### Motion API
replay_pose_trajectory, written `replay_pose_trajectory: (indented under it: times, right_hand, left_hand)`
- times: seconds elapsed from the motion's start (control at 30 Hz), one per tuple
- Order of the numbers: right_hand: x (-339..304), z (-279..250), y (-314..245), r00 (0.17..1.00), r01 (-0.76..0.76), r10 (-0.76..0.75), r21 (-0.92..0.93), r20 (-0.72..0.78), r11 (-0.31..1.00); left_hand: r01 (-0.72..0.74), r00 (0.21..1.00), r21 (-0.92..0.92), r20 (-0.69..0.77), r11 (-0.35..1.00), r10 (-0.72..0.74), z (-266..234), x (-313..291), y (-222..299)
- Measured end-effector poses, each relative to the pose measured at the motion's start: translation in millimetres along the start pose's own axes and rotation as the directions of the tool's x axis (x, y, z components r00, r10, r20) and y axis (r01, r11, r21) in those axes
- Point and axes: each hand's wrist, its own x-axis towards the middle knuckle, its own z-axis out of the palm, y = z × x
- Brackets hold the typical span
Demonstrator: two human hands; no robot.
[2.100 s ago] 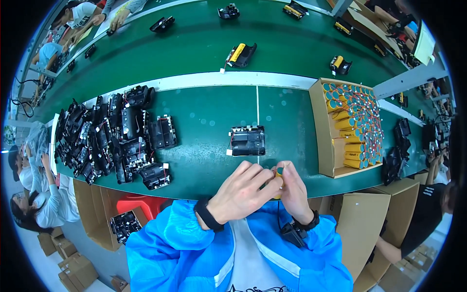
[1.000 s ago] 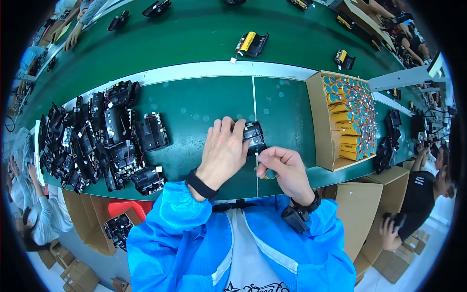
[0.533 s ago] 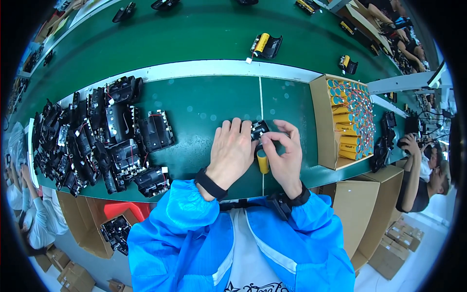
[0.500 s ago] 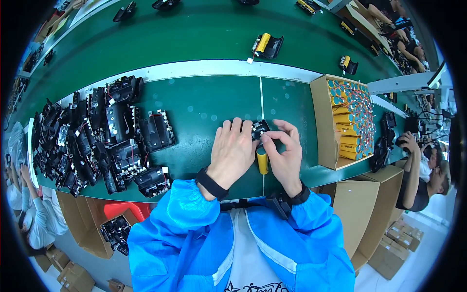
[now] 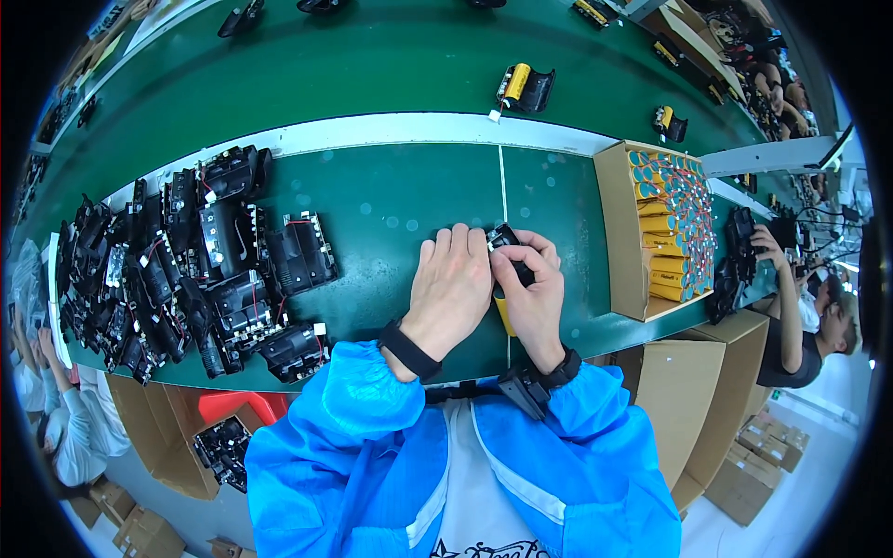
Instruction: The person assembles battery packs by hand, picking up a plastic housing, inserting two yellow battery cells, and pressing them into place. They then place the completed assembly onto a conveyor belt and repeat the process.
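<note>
A black plastic housing [image 5: 503,237] with small light-coloured parts sits between my two hands over the green tabletop. My left hand [image 5: 450,284] lies along its left side with the fingers together, steadying it; the fingertips' undersides are hidden. From the right, my right hand [image 5: 533,284] grips the housing, thumb and index finger pinched at its near part. A yellow cylindrical battery [image 5: 504,314] shows below the housing, partly covered by my right hand. Whether the battery is joined to the housing cannot be seen.
Many black housings with circuit boards and wires [image 5: 223,237] are heaped on the left. An open carton [image 5: 623,232] of yellow batteries stands right. Beyond a white rail [image 5: 372,132], a green belt [image 5: 391,70] carries housings with batteries. Another person's hand [image 5: 768,244] is far right.
My right hand has closed in around the housing, with its fingers lower over it, and now covers more of the battery. The pieces on the far belt have shifted right.
</note>
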Motion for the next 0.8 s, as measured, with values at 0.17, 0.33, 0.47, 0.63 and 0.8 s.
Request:
replay_pose_trajectory:
  times: [0.17, 0.33, 0.47, 0.63, 0.8]
  right_hand:
    - [-1, 2, 1, 1.0, -0.007, 0.007, 0.027, -0.028, 1.0]
    - [2, 3, -2, 0.999, -0.043, 0.043, 0.032, -0.006, 0.999]
    - [6, 4, 0, 0.991, -0.133, 0.134, 0.136, 0.005, 0.982]
    - [10, 0, 0, 0.987, -0.159, 0.155, 0.108, 0.044, 0.981]
    - [2, -8, 10, 0.997, -0.028, 0.013, 0.21, 0.069, 0.977]
  left_hand:
    - [-0.012, 1.0, 0.004, 0.002, 1.0, 0.012, 1, 1, -1]
    - [-0.016, 0.992, 0.002, 0.125, 1.0, 0.016, -2, 3, -4]
    - [-0.031, 0.996, 0.034, 0.09, 0.999, 0.027, 3, 3, -1]
    - [-0.035, 0.999, 0.057, 0.035, 0.998, 0.033, 3, 3, 4]
    - [0.018, 0.999, 0.011, 0.036, 1.0, -0.018, 0, 1, 1]
